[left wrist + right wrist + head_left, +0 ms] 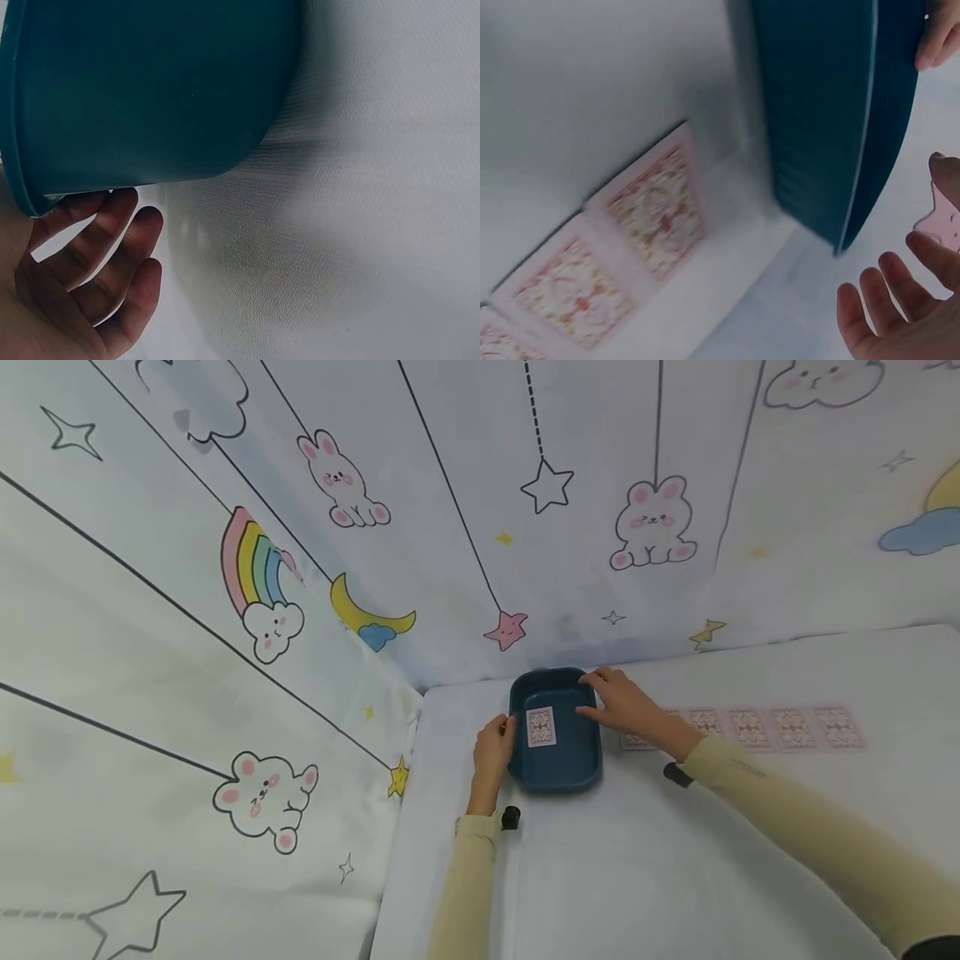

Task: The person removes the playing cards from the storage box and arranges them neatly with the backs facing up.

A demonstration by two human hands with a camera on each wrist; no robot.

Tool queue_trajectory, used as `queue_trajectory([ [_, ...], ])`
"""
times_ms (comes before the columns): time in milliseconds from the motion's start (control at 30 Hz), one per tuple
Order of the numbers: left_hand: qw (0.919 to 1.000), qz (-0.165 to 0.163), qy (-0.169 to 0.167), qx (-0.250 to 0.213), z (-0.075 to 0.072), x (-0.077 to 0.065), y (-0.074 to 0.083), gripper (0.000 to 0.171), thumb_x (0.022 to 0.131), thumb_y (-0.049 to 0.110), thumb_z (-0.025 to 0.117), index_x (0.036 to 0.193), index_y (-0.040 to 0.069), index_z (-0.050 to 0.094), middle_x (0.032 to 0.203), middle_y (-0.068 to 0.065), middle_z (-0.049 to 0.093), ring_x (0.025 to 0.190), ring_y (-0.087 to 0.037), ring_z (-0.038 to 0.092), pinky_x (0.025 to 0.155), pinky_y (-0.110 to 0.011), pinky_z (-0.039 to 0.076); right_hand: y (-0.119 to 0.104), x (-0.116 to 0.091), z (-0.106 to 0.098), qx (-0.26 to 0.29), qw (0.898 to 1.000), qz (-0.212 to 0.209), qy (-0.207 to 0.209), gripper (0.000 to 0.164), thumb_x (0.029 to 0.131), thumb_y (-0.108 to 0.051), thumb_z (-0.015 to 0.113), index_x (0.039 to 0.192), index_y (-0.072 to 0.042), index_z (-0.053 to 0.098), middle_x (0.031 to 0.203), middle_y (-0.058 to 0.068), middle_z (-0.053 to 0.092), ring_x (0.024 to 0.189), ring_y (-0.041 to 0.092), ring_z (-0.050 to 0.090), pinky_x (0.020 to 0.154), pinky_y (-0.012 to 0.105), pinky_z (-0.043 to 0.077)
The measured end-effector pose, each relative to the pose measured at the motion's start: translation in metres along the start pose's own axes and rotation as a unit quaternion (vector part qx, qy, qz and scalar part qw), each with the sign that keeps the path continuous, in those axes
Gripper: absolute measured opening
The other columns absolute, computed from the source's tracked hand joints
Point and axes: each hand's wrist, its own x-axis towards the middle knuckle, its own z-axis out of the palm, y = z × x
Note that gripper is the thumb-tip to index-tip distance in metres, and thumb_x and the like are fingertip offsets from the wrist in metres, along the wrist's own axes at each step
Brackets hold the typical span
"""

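Observation:
A dark teal plastic tray stands on the white table, with one face-down playing card lying inside it. My left hand grips the tray's left rim, the thumb at the inner edge. In the left wrist view its fingers bend against the outer wall. My right hand is over the tray's right rim with thumb and fingers apart. The right wrist view shows this hand holding nothing, its fingertips spread near the tray's corner.
A row of several face-down playing cards lies to the right of the tray, partly covered by my right forearm. Behind the tray rises a white wall cloth printed with rabbits, stars and moons. The table's left edge runs close by my left sleeve.

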Motion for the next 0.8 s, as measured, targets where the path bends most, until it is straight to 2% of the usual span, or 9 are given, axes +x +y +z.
queue_trajectory([
  [133,1.0000,0.001,0.007,-0.001,-0.001,0.002,-0.001,0.031,0.105,0.037,0.050,0.092,0.013,0.064,0.072,-0.002,0.054,0.061,-0.015,0.047,0.053,-0.029,0.032,-0.021,0.017,0.009,-0.019,1.000,-0.001,-0.021,0.062,0.094,-0.039,0.070,0.140,-0.002,0.052,0.134,0.024,0.052,0.120,0.041,0.051,0.100,0.056,0.044],
  [233,1.0000,-0.001,0.006,0.000,0.000,0.003,-0.002,0.030,0.105,0.036,0.050,0.091,0.013,0.063,0.071,-0.002,0.054,0.059,-0.015,0.046,0.052,-0.029,0.032,-0.038,0.027,0.018,-0.023,0.998,0.032,-0.058,0.066,0.094,-0.041,0.070,0.142,0.000,0.050,0.137,0.026,0.051,0.122,0.043,0.052,0.100,0.056,0.046],
  [367,1.0000,-0.002,-0.001,-0.002,0.001,0.003,0.000,0.030,0.105,0.036,0.051,0.091,0.013,0.064,0.072,-0.002,0.055,0.060,-0.015,0.047,0.052,-0.029,0.033,-0.053,0.039,0.032,-0.044,0.989,0.079,-0.120,0.072,0.094,-0.040,0.070,0.146,0.003,0.043,0.142,0.030,0.047,0.129,0.048,0.048,0.101,0.057,0.046],
  [533,1.0000,0.001,-0.001,-0.003,0.001,0.003,0.002,0.027,0.105,0.035,0.052,0.094,0.013,0.065,0.075,-0.003,0.059,0.061,-0.015,0.047,0.053,-0.030,0.034,-0.063,0.054,0.049,-0.080,0.978,0.089,-0.171,0.076,0.094,-0.039,0.069,0.148,0.006,0.038,0.145,0.035,0.042,0.132,0.053,0.044,0.103,0.060,0.044],
  [800,1.0000,-0.002,-0.004,0.000,-0.002,0.003,-0.002,0.029,0.105,0.036,0.051,0.093,0.014,0.065,0.074,-0.002,0.059,0.058,-0.014,0.047,0.051,-0.029,0.034,-0.069,0.070,0.064,-0.053,0.965,0.135,-0.218,0.083,0.094,-0.041,0.070,0.149,0.008,0.032,0.145,0.039,0.040,0.130,0.057,0.043,0.105,0.065,0.039],
])
